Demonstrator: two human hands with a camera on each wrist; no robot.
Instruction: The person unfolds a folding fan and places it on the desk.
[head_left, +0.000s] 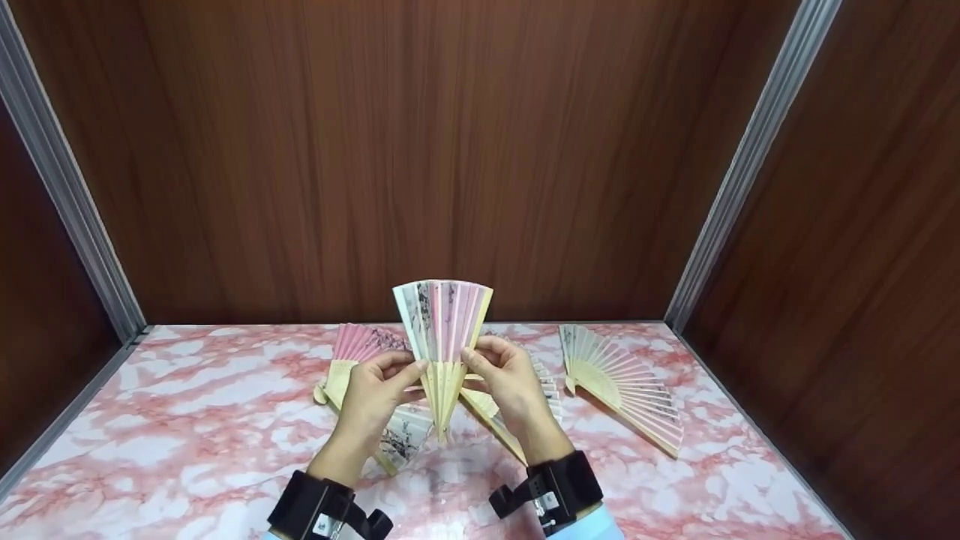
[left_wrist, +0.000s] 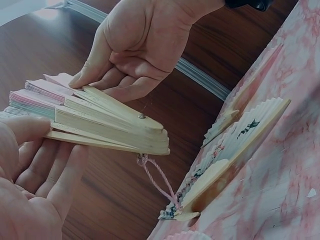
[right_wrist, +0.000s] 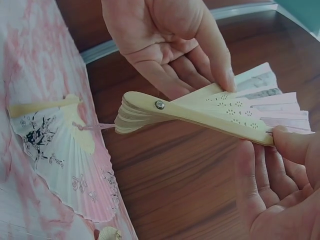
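Note:
A folding fan (head_left: 442, 322) stands partly spread above the table, its leaf pink and pale grey-green with dark print. My left hand (head_left: 367, 396) pinches one outer edge of it between thumb and fingers. On the opposite edge, my right hand (head_left: 513, 381) grips the other outer stick the same way. The pale wooden ribs have small pierced holes, and a metal rivet (right_wrist: 160, 104) joins them at the lower end. A pink cord loop (left_wrist: 159, 182) hangs from the rivet. Below the hands lies a spread pink-and-white fan (head_left: 407, 435), partly hidden by the left hand.
Another open fan (head_left: 487, 405) lies behind the right hand, partly covered. Further right rests a spread pale pink fan (head_left: 626, 382). The table (head_left: 187, 435) has a red-and-white marbled top, with brown wood-grain panels (head_left: 465, 150) at the back and sides.

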